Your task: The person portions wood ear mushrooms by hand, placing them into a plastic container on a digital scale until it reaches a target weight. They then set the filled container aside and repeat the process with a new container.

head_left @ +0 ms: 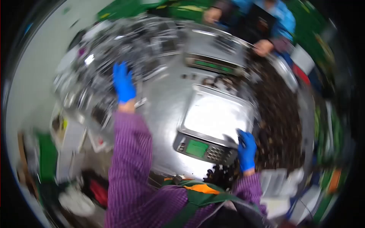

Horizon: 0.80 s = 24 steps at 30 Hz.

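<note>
My left hand (pixel 124 84), in a blue glove, reaches out to a heap of clear plastic packs (pixel 110 49), its fingers stretched and apart. Whether it touches a pack is blurred. My right hand (pixel 247 150), gloved in blue too, is beside the right front corner of a scale (pixel 216 114) with a bright metal pan. Its fingers are curled, and a small dark patch shows at their tips; what they hold, if anything, I cannot make out. The scale has a lit green display (pixel 197 148) and a keypad.
Small dark brown pieces (pixel 279 117) lie heaped along the right side of the metal table (pixel 161 95), with more before the scale. Behind stands a second scale (pixel 215 47). Across the table is a person in blue sleeves (pixel 283 17). White containers (pixel 72 133) stand at left.
</note>
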Tool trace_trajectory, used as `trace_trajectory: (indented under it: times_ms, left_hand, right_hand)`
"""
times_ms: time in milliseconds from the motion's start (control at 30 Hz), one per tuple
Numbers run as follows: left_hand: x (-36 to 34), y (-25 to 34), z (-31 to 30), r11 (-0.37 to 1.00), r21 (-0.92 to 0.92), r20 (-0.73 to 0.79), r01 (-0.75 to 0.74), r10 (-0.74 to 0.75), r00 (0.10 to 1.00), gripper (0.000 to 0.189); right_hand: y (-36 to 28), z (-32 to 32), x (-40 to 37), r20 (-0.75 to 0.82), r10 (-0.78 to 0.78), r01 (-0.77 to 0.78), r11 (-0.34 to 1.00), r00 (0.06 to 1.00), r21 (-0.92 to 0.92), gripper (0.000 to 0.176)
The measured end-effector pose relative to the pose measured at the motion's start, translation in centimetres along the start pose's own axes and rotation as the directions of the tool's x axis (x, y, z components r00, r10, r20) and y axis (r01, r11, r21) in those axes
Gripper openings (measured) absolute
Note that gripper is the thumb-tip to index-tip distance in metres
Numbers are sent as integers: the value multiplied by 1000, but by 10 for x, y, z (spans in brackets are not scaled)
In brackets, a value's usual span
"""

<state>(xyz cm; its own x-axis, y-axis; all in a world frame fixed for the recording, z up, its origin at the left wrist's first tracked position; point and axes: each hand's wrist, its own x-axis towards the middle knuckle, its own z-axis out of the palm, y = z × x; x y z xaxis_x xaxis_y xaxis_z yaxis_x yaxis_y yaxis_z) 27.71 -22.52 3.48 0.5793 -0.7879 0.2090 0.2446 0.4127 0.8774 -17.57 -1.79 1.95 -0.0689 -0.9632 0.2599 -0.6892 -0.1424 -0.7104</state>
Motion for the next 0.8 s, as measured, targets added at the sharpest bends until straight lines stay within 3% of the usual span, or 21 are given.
trace_trajectory:
  times_ms: [33, 67, 100, 167, 200, 267, 300, 400, 500, 567, 633, 767, 800]
  left_hand:
    - [-26, -9, 6, 994, 107, 148, 20, -35, 988, 50]
    - [-63, -3, 30, 985, 22, 178, 173, -174, 969, 51]
    - [-85, -26, 32, 976, 27, 255, 218, -218, 942, 51]
    - [-140, -38, 62, 934, 181, 381, 309, -357, 853, 51]
    - [-163, -41, 80, 923, 196, 462, 332, -385, 799, 51]
    - [-201, -45, 108, 851, 323, 484, 415, -525, 700, 50]
    - [-210, -49, 116, 846, 334, 522, 416, -533, 666, 50]
    - [-229, -66, 132, 887, 434, 635, 159, -426, 644, 48]
    - [-237, -74, 136, 896, 436, 683, 87, -392, 616, 49]
    - [-246, -72, 136, 882, 468, 693, 63, -410, 593, 50]
    - [-257, -66, 138, 855, 501, 630, 132, -465, 622, 51]
    - [-268, -71, 127, 829, 549, 604, 106, -481, 636, 52]
    - [-271, -74, 124, 828, 551, 594, 107, -479, 646, 52]
  right_hand:
    - [-8, -3, 4, 89, 52, -49, 998, 995, -31, 42]
    - [5, 5, 1, 90, 18, -16, 1000, 996, -25, 47]
    - [2, 7, 4, 82, -98, 103, 993, 992, -56, 45]
    - [3, 15, 2, 164, -121, 135, 988, 979, -76, 52]
    - [8, 18, -2, 155, -151, 151, 988, 976, 13, 56]
    - [0, 7, -9, 98, -96, 96, 995, 991, -2, 57]
    - [-1, -2, -15, 65, -63, 62, 998, 996, 15, 56]
    - [25, -28, -34, -97, 91, -90, 996, 991, 15, 58]
    - [67, -76, -55, -247, 227, -255, 963, 942, -87, 61]
    - [110, -109, -66, -406, 298, -358, 930, 864, -78, 68]
    - [170, -142, -76, -575, 383, -591, 774, 723, -228, 82]
    - [257, -200, -82, -723, 590, -893, 442, 359, -82, 108]
    - [274, -208, -80, -729, 614, -907, 421, 302, -21, 111]
